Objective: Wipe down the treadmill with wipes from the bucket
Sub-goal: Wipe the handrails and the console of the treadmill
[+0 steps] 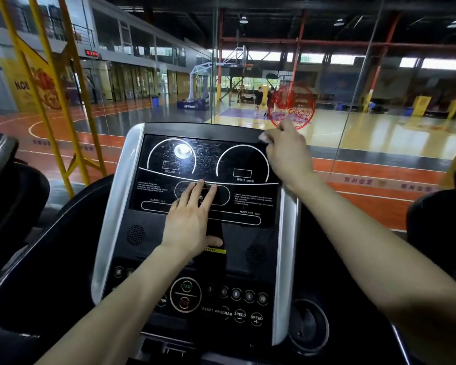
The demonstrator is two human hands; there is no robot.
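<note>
Two bare hands on the treadmill console, well apart.
The left hand lay flat, fingers straight, on the middle of the glossy black panel. The right hand curled round a white wipe at the panel's 2 o'clock corner. Curved silver rails flanked the panel. White lettering read INCLINE, SPEED km/h, HEART RATE, START, RESET and PROGRAM.

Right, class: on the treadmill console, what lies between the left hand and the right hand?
In the head view, only the printed speed dial on the display panel lies between the flat left hand and the right hand holding a wipe.
</note>
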